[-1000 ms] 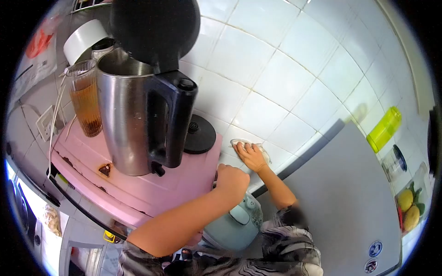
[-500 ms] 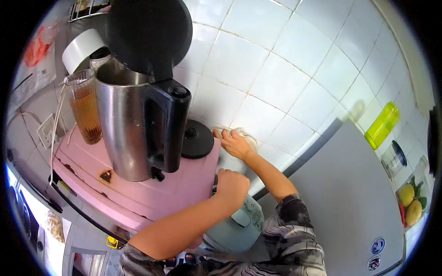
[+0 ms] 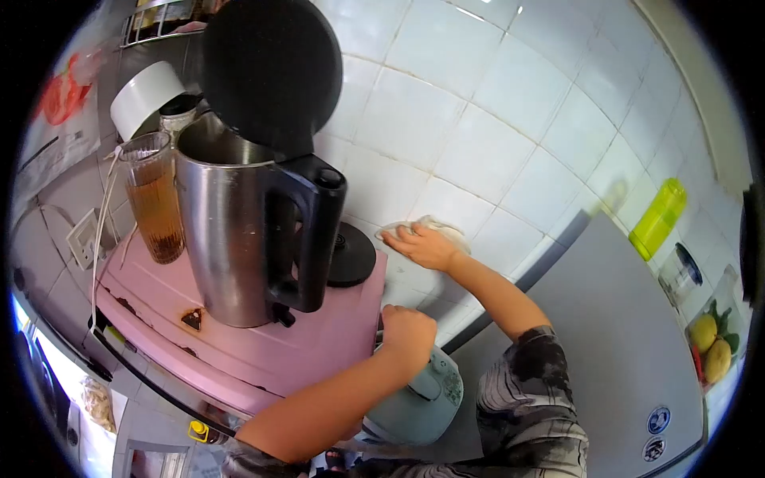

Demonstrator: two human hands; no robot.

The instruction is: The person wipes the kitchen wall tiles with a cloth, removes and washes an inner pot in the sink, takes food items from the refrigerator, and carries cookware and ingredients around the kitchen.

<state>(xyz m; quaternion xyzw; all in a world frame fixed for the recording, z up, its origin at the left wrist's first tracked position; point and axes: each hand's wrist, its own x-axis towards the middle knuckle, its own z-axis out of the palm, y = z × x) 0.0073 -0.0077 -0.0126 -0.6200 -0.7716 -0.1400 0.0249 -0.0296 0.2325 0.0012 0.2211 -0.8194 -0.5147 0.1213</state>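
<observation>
A pale cloth [image 3: 446, 228] is pressed against the white tiled wall by my right hand [image 3: 426, 248], whose fingers lie over it. My left hand [image 3: 409, 336] is closed in a fist beside the right edge of the pink top [image 3: 331, 350]. What it grips, if anything, is hidden. Just below that hand is a pale blue-green appliance [image 3: 422, 410]. On the pink top stands a steel kettle [image 3: 227, 239] with its black lid [image 3: 271, 72] raised. The round black base [image 3: 351, 255] is behind the kettle's handle.
A glass of brown liquid [image 3: 153, 207] stands left of the kettle, with a white cord [image 3: 106, 207] beside it. A large grey panel [image 3: 590, 342] rises at the right. On the wall are a socket [image 3: 82, 237] and a yellow-green container [image 3: 659, 219].
My right hand and the cloth have moved a little to the right along the wall. My left hand stays closed in about the same place. The view has shifted slightly.
</observation>
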